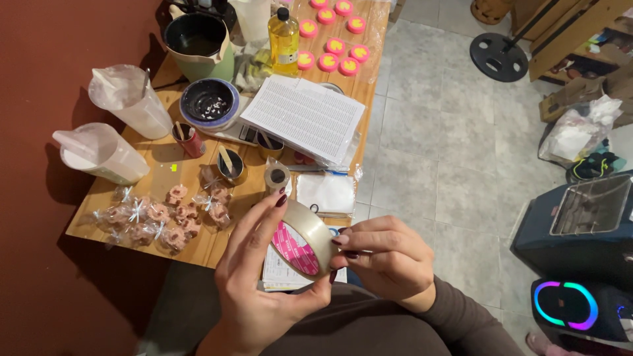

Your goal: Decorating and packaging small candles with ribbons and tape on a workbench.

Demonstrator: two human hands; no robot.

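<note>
Both hands work one roll of clear tape [304, 238]: the left hand [254, 290] grips it between thumb and fingers, while the right hand [386, 254] pinches its rim, seemingly hunting the loose end; peeling needs a fingernail.

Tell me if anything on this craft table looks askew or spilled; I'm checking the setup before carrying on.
Nothing is spilled. The stack of printed sheets lies skewed, resting on small cups with one corner past the table edge. The left hand holds a roll of clear tape; the right hand picks at its rim.
</note>
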